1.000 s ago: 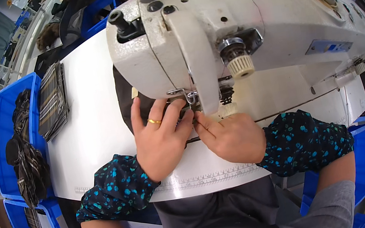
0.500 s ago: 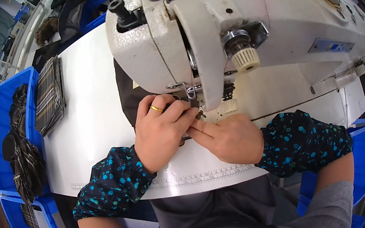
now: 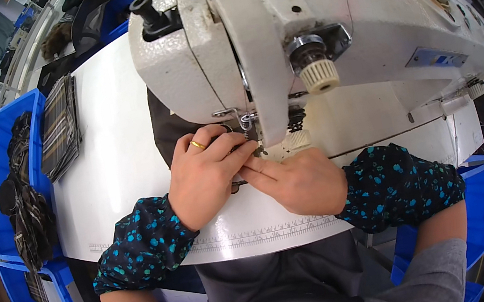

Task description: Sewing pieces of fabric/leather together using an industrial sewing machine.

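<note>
A large white sewing machine (image 3: 324, 26) stands on a white table (image 3: 121, 166). My left hand (image 3: 204, 174), with a gold ring, reaches under the machine head, fingertips pinched at the needle and presser foot (image 3: 250, 133). My right hand (image 3: 299, 180) lies flat just right of it, index finger pointing at the same spot. A piece of dark fabric (image 3: 170, 131) lies under the machine arm behind my left hand; what the fingertips pinch is too small to tell. Both forearms wear dark sleeve covers with turquoise spots.
Blue bins (image 3: 2, 187) at the left hold dark fabric pieces, and a stack of plaid pieces (image 3: 60, 128) lies on the table's left edge. A ruler scale (image 3: 257, 235) runs along the table's front edge. More blue bins stand at the lower right (image 3: 477, 200).
The view has tilted closer to the machine. My left hand's fingers have curled in toward the needle, and both hands have stayed at the presser foot.
</note>
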Tool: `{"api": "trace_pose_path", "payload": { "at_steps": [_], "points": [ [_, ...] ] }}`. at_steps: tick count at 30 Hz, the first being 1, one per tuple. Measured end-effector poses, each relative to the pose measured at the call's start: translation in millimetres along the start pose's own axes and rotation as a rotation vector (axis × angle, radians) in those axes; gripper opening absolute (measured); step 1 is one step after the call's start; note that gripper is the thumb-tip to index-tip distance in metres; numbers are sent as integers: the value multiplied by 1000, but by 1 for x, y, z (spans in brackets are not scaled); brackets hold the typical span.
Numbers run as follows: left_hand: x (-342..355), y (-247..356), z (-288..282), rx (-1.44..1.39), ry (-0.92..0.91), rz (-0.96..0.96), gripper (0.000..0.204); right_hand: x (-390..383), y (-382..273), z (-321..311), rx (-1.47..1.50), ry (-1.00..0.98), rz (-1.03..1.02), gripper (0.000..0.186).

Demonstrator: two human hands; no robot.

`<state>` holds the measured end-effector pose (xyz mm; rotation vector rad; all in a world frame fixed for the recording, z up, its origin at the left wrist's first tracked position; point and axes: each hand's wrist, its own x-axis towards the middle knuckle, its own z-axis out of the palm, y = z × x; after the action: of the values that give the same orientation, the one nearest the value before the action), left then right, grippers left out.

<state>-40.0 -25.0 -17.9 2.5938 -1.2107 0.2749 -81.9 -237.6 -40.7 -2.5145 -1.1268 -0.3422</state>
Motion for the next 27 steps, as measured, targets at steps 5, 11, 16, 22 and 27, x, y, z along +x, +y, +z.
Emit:
{"api": "trace_pose_path", "payload": {
  "at_steps": [5,11,16,22,27],
  "points": [
    [0,5,-1,42,25,22,46,-1,0,-1,1,-6,-5,37],
    [5,9,-10,99,-42,26,43,0,0,0,1,-1,3,35],
    [11,11,-6,117,-18,-26,39,3,2,4,-34,47,15,28],
    [19,14,-8,49,-53,-111,35,4,4,2,-33,91,71,14],
    [21,14,-16,4,-68,-79,36,3,4,1,1,96,94,8]
  ]
}}
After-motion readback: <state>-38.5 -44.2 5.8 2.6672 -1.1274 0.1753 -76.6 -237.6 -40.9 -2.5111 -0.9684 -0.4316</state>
